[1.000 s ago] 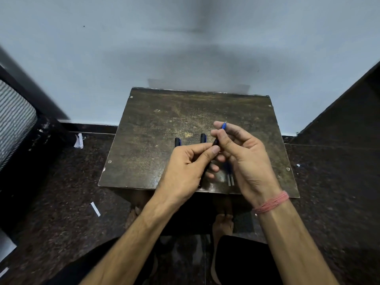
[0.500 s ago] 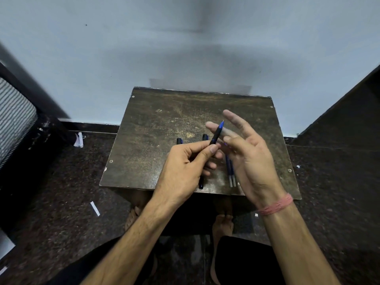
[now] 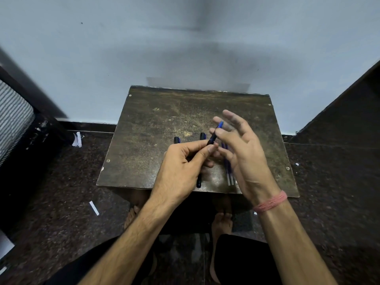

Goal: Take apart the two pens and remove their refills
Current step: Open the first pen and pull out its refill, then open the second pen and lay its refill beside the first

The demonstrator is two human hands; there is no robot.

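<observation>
Your left hand (image 3: 181,167) pinches the blue pen (image 3: 214,134) above the table (image 3: 144,140) near its front edge; your right hand (image 3: 242,153) is released, fingers spread. No legible markings.

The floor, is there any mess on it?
Yes. White paper scraps lie scattered on the dark floor, one crumpled by the wall. The pen parts sit neatly on the table.

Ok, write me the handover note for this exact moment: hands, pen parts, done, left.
Left hand pinches the dark blue-tipped pen piece near its lower end.
Right hand is open, fingers spread, thumb at that piece.
Two thin blue refills lie side by side on the worn brown wooden table; two black pen barrels lie beside them.
Done: apparently both refills out.
Left: put the held piece down.
</observation>
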